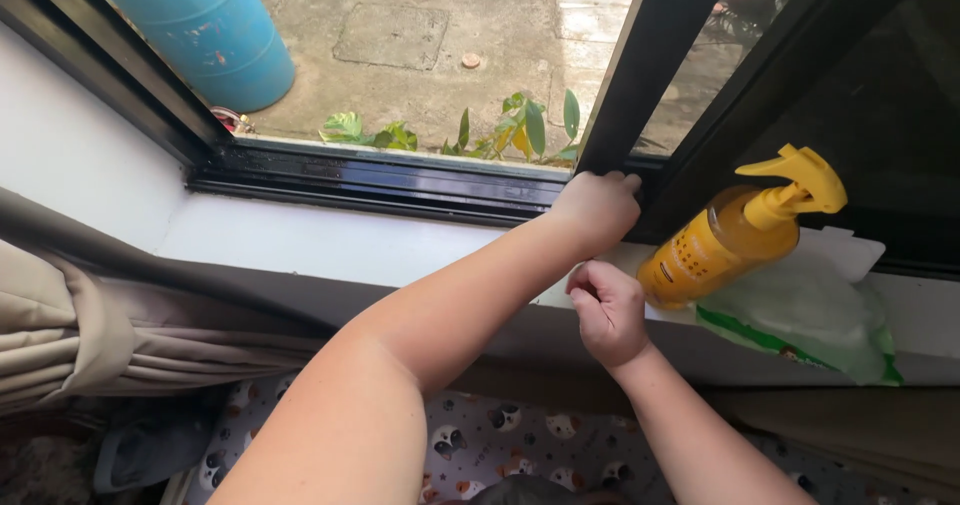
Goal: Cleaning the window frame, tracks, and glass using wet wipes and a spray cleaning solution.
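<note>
Gripping the foot of the black metal sliding window frame (640,95), the left hand (598,208) steadied it; the right hand (608,310) curled shut just below, beside the tilted yellow plastic spray bottle (735,235) leaning on the white sill (330,245).

I am looking into a room of a home, most likely a bedroom, because below me there is bedding (480,435) printed with small cartoon animal faces, and a beige curtain (90,335) is gathered at the left beside a white window sill (300,240). The sliding window has a dark frame (640,75), and on the sill stand household things: a yellow spray bottle (735,235) and a soft green-and-white packet (810,315). Through the open window I see a concrete yard (440,55) with a big blue barrel (205,25) and some green plants (520,130), as behind a house.
</note>
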